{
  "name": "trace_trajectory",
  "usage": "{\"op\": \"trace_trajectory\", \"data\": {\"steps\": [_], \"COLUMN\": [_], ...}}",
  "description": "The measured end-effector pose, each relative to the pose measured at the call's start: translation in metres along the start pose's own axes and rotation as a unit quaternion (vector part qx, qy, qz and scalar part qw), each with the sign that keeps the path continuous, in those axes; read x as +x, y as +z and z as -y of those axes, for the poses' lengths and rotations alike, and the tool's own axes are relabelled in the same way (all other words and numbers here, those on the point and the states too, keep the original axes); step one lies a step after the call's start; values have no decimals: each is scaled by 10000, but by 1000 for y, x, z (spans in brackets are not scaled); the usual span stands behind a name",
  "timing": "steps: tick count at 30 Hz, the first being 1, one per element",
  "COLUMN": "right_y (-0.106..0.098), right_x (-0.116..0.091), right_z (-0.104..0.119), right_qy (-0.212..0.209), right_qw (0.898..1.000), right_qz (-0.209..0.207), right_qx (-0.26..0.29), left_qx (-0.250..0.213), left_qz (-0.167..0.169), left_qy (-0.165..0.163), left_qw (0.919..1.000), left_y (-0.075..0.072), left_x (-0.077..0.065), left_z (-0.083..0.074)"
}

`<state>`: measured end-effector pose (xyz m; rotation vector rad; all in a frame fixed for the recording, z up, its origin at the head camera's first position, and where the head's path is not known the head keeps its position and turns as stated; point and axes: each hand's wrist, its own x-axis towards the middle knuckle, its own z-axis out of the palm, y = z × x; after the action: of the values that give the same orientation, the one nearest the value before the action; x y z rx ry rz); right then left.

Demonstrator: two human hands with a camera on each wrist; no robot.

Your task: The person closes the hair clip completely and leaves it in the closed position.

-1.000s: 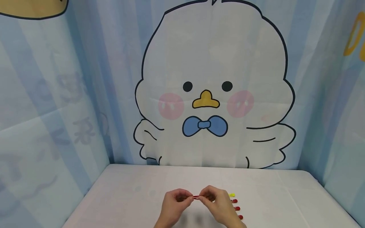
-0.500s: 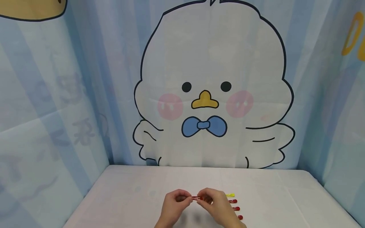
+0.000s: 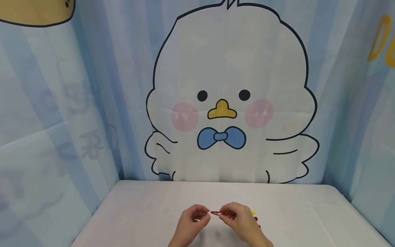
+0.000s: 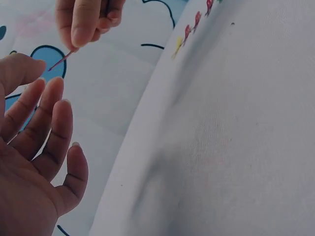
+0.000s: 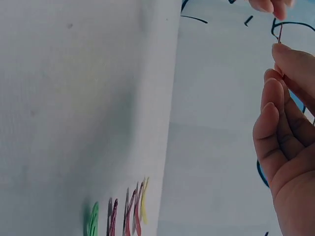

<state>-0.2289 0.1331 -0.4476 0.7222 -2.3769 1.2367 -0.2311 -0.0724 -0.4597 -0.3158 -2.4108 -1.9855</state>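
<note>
A small red snap hair clip [image 3: 217, 213] is pinched between the thumb and fingers of my right hand [image 3: 242, 221], held up above the white table. Its free tip points left toward my left hand [image 3: 192, 223]. In the left wrist view a small gap separates the clip [image 4: 60, 62] from the left thumb, and the left fingers [image 4: 60, 128] are relaxed and spread with nothing between them. From the right wrist view, the clip shows as a thin red sliver standing out past the right thumb [image 5: 295, 64]; its other end is hidden in the grip.
Beside my right hand several hair clips lie in a row on the white table [image 3: 148, 219]: a yellow clip [image 5: 143, 206], red ones, and a green clip [image 5: 93, 219]. Behind the table hangs a backdrop cloth [image 3: 228, 61] with a cartoon bird; more cloth hangs at both sides.
Both hands held the red clip before; the left hand has let go of it. The right hand has shifted slightly right with the clip, covering more of the row of clips.
</note>
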Motion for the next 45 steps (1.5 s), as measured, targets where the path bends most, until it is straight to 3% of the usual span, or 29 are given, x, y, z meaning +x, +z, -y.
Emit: {"op": "trace_trajectory", "data": {"steps": [7, 21, 35, 45], "right_y": [-12, -32, -24, -25], "right_x": [5, 22, 21, 17], "right_z": [-15, -42, -66, -73], "right_qy": [606, 1571, 1585, 2078], "right_qw": [9976, 9826, 9771, 9633], "right_qz": [127, 686, 1065, 1264], "right_qx": [-314, -714, -941, -1132], "left_qx": [306, 321, 313, 262], "left_qz": [82, 174, 138, 142], "left_qy": [148, 68, 50, 55], "left_qw": [9994, 9993, 9994, 9995], "left_y": [-5, -19, -43, -53], "left_x": [1, -2, -9, -12], "left_z": [-3, -3, 3, 2]}}
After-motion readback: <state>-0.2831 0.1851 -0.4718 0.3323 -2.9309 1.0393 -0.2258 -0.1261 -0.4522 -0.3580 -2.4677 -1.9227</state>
